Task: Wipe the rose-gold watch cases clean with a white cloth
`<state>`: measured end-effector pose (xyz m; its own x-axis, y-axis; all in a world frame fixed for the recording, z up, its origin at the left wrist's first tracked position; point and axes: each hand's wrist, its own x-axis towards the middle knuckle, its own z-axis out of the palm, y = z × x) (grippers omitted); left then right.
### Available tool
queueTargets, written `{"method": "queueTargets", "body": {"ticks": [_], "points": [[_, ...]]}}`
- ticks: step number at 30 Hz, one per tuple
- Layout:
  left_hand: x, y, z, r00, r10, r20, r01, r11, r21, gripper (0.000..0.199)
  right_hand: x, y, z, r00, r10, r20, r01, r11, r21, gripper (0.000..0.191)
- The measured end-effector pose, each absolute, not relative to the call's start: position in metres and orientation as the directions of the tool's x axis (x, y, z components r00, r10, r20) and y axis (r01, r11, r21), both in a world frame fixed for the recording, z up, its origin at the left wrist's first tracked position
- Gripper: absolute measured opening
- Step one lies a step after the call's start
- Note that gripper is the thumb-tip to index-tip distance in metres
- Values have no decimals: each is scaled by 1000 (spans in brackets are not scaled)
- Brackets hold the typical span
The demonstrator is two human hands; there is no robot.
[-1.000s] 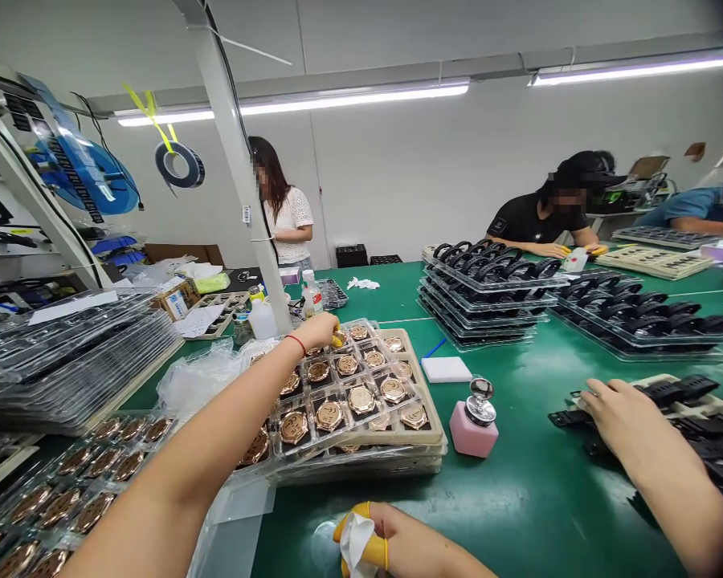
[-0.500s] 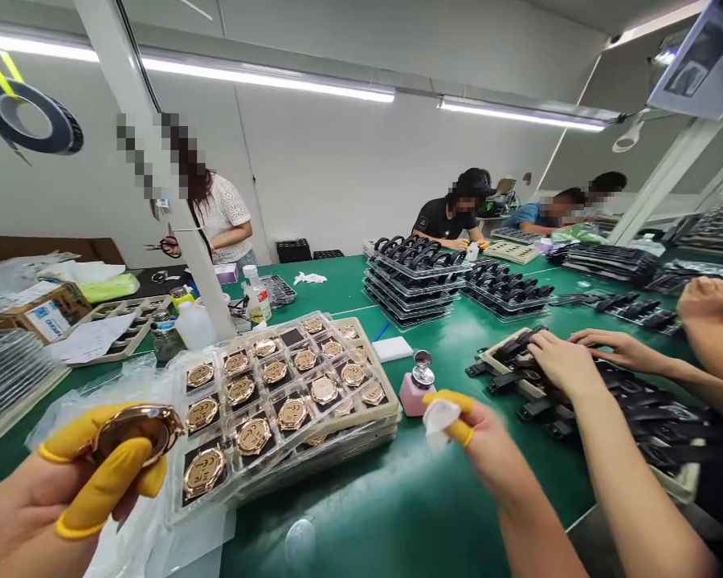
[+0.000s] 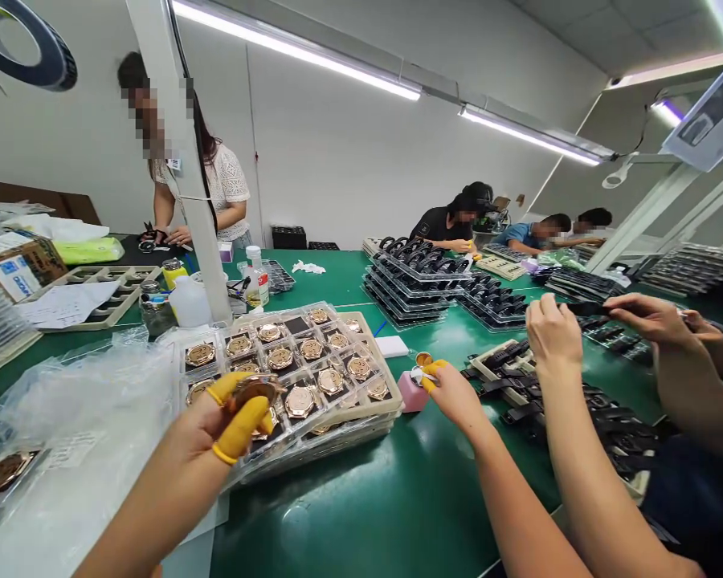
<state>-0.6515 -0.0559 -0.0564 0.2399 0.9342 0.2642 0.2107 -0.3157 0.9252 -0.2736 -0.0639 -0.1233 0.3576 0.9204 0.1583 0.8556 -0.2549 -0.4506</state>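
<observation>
Head view across a long green counter (image 3: 349, 514), with white walls (image 3: 337, 152) and strip lights (image 3: 295, 48) overhead. My landmark is the beige tray (image 3: 390, 405) stacked with clear blister trays of rose-gold watch cases. Beyond the tray stands a white pillar (image 3: 184, 160), with a standing person (image 3: 222, 185) behind it. Further past the tray, seated co-workers bend over their work, and stacks of clear trays with black watch straps (image 3: 406, 277) rise from the counter. To the tray's right, a co-worker's hands (image 3: 554, 333) hover over loose black straps (image 3: 518, 385); those hands aren't mine. To the tray's left lies a crumpled clear plastic bag (image 3: 72, 401).

My left hand (image 3: 193, 433) is just over the tray's near corner, holding a round rose-gold watch case (image 3: 254, 392). My yellow-cotted fingers (image 3: 238, 429) are closed on its rim, gripping it above the tray without touching the cases below. Being round, the case has no long axis; its flat face tilts up toward me. My right hand (image 3: 451, 393) is to the tray's right, its yellow-cotted fingers (image 3: 434, 369) closed on a small white wipe (image 3: 420, 376), just beside a pink pump bottle (image 3: 410, 393) and well apart from the watch case.
</observation>
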Motion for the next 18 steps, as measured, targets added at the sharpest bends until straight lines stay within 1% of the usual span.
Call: {"method": "queueTargets", "body": {"ticks": [3, 5, 7, 9, 10, 11, 12, 13, 14, 15, 16, 18], "points": [[-628, -61, -64, 411, 888, 206, 172, -297, 939, 36, -272, -66, -122, 352, 918, 180, 850, -234, -472, 17], [-617, -63, -68, 502, 843, 192, 171, -314, 934, 36, -274, -66, -117, 360, 911, 201, 838, -221, -499, 17], [-611, -63, -70, 554, 819, 148, 185, -294, 938, 35, -284, -67, -107, 362, 903, 232, 823, -193, -533, 21], [-609, -63, -72, 569, 815, 107, 190, -257, 947, 34, -305, -70, -93, 331, 906, 263, 773, -101, -626, 26], [-609, -63, -72, 564, 820, 103, 184, -246, 952, 33, -320, -72, -85, 291, 916, 276, 725, -23, -688, 28], [-609, -62, -73, 559, 822, 108, 176, -244, 954, 32, -337, -75, -77, 240, 928, 287, 584, 98, -806, 28], [-610, -62, -73, 551, 826, 122, 163, -250, 954, 30, -355, -79, -70, 169, 939, 301, 431, 204, -879, 29], [-610, -63, -73, 546, 826, 139, 148, -258, 955, 29, -373, -81, -64, 85, 942, 325, 317, 284, -905, 27], [-611, -63, -72, 540, 827, 158, 135, -271, 953, 27, -390, -83, -59, 9, 931, 366, 248, 352, -902, 23], [-612, -64, -71, 534, 827, 175, 133, -287, 949, 26, -406, -84, -56, -62, 913, 403, 214, 406, -889, 19], [-613, -66, -69, 528, 829, 186, 147, -305, 941, 24, -418, -84, -54, -118, 888, 444, 201, 459, -866, 15], [-615, -69, -65, 512, 836, 200, 227, -356, 907, 23, -433, -81, -53, -167, 841, 514, 230, 540, -810, 11]]}}
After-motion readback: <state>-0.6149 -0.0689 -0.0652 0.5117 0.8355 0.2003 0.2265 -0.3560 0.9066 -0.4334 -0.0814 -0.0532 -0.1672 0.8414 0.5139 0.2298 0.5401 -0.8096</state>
